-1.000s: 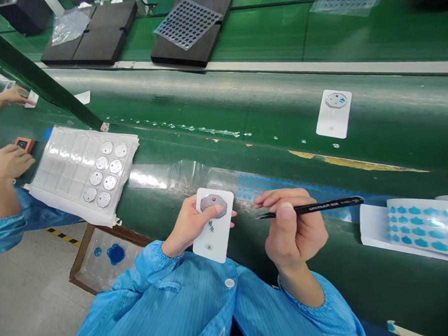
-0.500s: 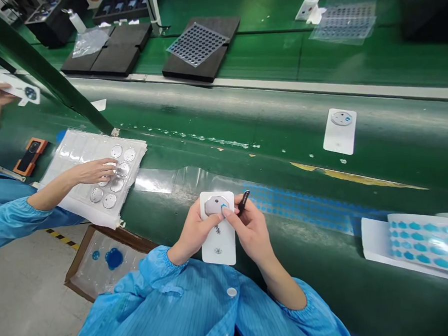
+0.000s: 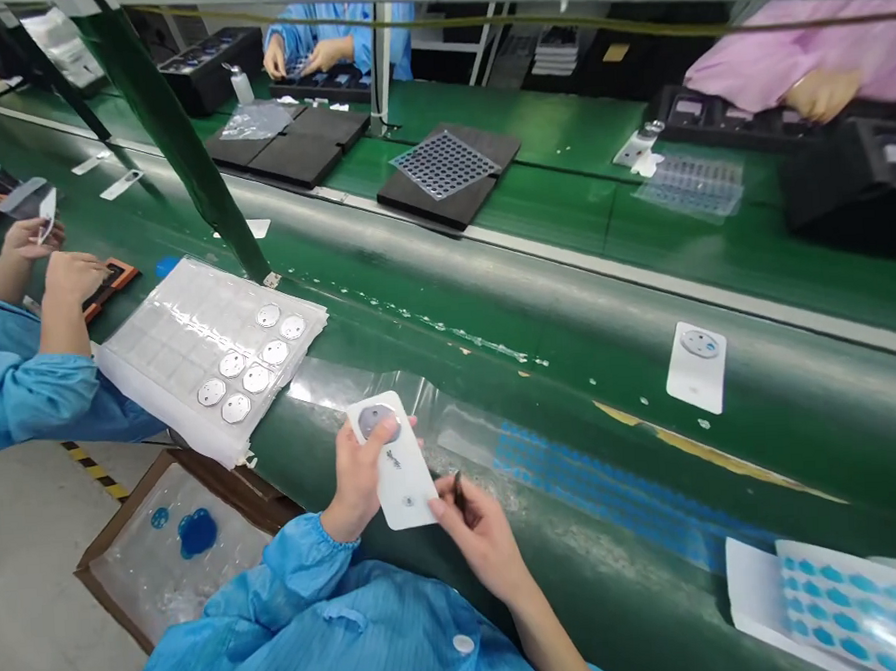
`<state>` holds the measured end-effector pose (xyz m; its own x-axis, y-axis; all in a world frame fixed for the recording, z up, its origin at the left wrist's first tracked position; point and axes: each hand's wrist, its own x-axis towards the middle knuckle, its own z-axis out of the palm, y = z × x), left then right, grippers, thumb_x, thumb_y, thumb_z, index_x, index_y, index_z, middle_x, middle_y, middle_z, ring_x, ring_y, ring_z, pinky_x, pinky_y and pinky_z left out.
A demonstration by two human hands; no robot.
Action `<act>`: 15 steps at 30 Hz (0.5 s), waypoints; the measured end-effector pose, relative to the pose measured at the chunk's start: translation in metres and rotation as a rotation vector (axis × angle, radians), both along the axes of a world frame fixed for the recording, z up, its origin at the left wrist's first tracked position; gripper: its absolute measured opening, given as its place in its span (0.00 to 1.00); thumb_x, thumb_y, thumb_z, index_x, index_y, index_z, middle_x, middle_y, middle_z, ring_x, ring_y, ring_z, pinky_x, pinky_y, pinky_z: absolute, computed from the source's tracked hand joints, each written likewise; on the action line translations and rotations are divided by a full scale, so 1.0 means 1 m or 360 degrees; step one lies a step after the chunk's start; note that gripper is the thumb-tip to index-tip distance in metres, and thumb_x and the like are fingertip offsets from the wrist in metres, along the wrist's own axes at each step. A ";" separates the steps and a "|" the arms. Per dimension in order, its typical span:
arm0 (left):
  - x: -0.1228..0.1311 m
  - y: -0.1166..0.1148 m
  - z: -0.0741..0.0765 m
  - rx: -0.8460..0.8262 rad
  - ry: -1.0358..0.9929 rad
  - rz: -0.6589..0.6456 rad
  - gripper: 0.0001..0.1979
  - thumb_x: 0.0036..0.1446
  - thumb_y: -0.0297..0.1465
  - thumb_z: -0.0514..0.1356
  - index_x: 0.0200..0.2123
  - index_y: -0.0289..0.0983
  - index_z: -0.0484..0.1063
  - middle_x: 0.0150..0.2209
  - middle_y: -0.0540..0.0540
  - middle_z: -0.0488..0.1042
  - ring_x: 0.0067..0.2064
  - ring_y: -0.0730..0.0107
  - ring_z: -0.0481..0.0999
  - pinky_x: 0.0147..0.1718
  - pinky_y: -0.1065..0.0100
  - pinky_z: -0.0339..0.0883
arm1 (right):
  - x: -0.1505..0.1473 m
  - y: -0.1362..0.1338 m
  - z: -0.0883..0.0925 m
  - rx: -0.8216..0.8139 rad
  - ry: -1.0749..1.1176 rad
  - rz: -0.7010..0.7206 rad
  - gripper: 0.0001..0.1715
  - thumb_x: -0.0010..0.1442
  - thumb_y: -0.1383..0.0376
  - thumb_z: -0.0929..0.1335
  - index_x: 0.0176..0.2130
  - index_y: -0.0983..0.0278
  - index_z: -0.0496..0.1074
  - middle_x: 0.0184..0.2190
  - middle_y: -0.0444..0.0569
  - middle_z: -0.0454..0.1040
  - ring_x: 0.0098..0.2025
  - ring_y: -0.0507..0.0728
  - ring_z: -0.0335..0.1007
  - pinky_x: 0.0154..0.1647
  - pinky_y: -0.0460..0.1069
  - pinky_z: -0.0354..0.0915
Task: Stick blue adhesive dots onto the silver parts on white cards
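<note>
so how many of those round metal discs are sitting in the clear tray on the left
6, all in the clear tray's right-hand columns: two at the top, two in the middle, two lowest. Glare might hide more.

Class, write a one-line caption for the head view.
Left hand holds a white card; right hand grips tweezers.

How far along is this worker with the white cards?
Done: one white card lies on the belt. In hand: the left hand holds another card; the right hand grips a dark tool. Left: six discs sit in the tray.
</note>
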<state>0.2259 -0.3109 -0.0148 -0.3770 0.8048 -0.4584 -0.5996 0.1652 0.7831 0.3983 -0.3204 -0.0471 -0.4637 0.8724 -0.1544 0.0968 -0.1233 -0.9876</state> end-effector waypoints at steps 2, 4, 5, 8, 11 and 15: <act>-0.012 0.002 0.000 0.0005 -0.0010 0.0037 0.31 0.49 0.45 0.77 0.47 0.33 0.71 0.42 0.36 0.84 0.32 0.57 0.84 0.28 0.66 0.77 | -0.001 -0.003 -0.002 0.0045 -0.0104 0.0177 0.27 0.71 0.50 0.69 0.27 0.63 0.63 0.24 0.39 0.53 0.27 0.50 0.49 0.28 0.48 0.49; -0.020 0.001 0.000 0.0073 0.0000 -0.0053 0.32 0.52 0.44 0.76 0.52 0.33 0.71 0.47 0.34 0.83 0.37 0.57 0.85 0.32 0.66 0.78 | -0.003 0.002 0.000 0.0085 -0.0111 0.0152 0.30 0.71 0.49 0.68 0.25 0.63 0.60 0.23 0.39 0.54 0.27 0.50 0.50 0.28 0.48 0.48; -0.024 0.000 -0.001 0.0136 0.0013 -0.0110 0.34 0.53 0.44 0.75 0.56 0.33 0.70 0.51 0.33 0.82 0.40 0.57 0.85 0.36 0.65 0.79 | -0.003 0.009 0.001 0.0100 -0.0095 0.0094 0.30 0.71 0.48 0.69 0.25 0.63 0.61 0.23 0.40 0.56 0.27 0.51 0.51 0.28 0.48 0.50; -0.031 -0.007 -0.005 0.0303 0.0145 -0.0237 0.37 0.61 0.43 0.70 0.67 0.39 0.62 0.61 0.34 0.76 0.47 0.58 0.84 0.44 0.62 0.80 | 0.004 0.051 0.009 0.0173 -0.0072 -0.0169 0.30 0.67 0.43 0.70 0.28 0.63 0.67 0.24 0.41 0.61 0.27 0.51 0.55 0.28 0.47 0.54; -0.035 -0.015 -0.014 0.0290 0.0416 -0.0268 0.30 0.64 0.43 0.67 0.63 0.38 0.66 0.53 0.37 0.79 0.43 0.60 0.84 0.41 0.62 0.79 | 0.026 0.113 0.014 0.0269 -0.0085 -0.0482 0.33 0.63 0.36 0.69 0.30 0.61 0.64 0.21 0.37 0.57 0.23 0.50 0.50 0.26 0.46 0.52; -0.037 -0.027 -0.029 0.0246 0.0661 -0.0271 0.22 0.65 0.44 0.66 0.53 0.35 0.73 0.40 0.42 0.80 0.37 0.64 0.81 0.36 0.65 0.76 | 0.057 0.187 0.008 0.0359 -0.0206 -0.0763 0.37 0.58 0.29 0.65 0.32 0.59 0.62 0.20 0.34 0.50 0.22 0.50 0.46 0.25 0.47 0.48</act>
<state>0.1890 -0.3378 -0.0436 -0.3596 0.9181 -0.1667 -0.2050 0.0966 0.9740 0.4554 -0.1335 -0.0392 0.0043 0.9995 0.0315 0.2044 0.0300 -0.9784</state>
